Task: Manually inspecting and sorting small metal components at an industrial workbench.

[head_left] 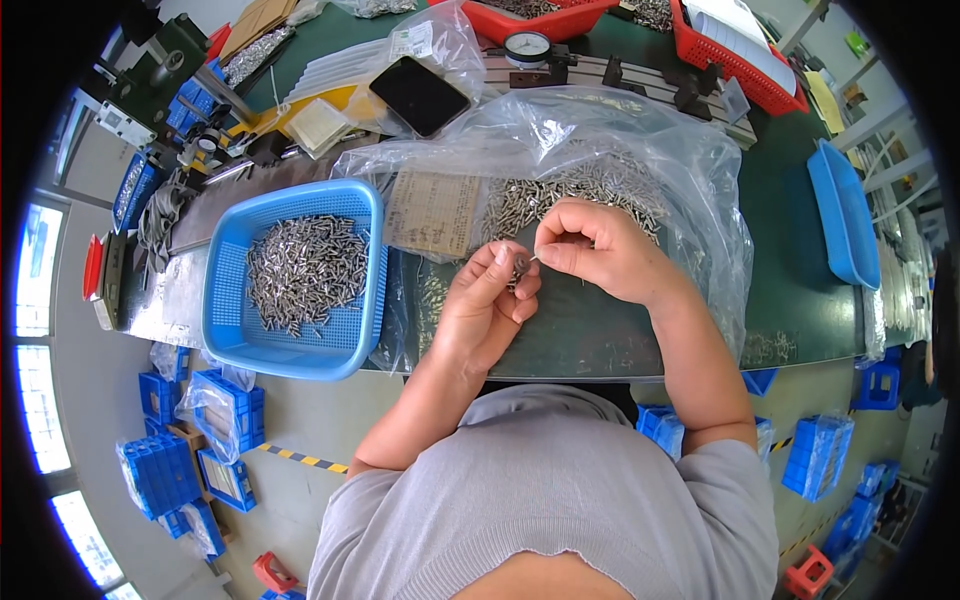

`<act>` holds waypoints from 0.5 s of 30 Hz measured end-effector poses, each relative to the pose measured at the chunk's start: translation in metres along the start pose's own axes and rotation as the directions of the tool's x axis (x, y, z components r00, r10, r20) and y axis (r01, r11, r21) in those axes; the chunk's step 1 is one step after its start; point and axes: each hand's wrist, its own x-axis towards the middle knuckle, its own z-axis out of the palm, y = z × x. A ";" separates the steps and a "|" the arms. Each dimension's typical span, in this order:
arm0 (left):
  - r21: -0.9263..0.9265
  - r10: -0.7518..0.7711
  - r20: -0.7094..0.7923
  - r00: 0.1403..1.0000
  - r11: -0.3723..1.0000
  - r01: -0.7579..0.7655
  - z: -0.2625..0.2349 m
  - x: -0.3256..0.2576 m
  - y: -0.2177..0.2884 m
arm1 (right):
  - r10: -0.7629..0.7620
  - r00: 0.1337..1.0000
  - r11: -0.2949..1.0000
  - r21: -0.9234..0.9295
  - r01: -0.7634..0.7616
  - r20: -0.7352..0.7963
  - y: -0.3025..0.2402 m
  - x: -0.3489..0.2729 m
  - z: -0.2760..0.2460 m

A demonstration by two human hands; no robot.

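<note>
Green bench (790, 240): blue basket (290, 362) left, bag (560, 120) beyond hands (487, 298).

A dial gauge (528, 49), small metal parts (305, 270) and blue crates (165, 485) show a workshop.

We see a basket (285, 361) of smooth blue plastic, perforated at its floor, with pins (305, 270) of shiny bare metal inside. Right of the basket, we note a pile (530, 197) of similarly glinting metal, a bag (716, 200) of clear, glossy, crinkled plastic, a card (430, 207) of matt brown paper, and a smooth tabletop (625, 340) with faint sheen. Beyond the basket, the phone (420, 97) is glossy black; nearer than the basket, the shirt (560, 470) is matt knitted cloth.
</note>
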 end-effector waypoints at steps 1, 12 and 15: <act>0.000 0.000 -0.008 1.000 1.000 0.000 0.001 0.000 0.000 | -0.002 1.000 1.000 -0.004 0.002 -0.003 0.000 0.000 0.001; 0.000 -0.021 -0.008 1.000 1.000 0.021 -0.005 0.000 0.000 | -0.085 0.996 0.990 -0.120 0.080 -0.037 0.004 0.004 0.011; -0.010 -0.045 0.049 0.998 0.999 0.045 -0.003 -0.001 0.001 | -0.251 0.967 0.955 -0.171 0.241 -0.044 0.009 0.004 0.012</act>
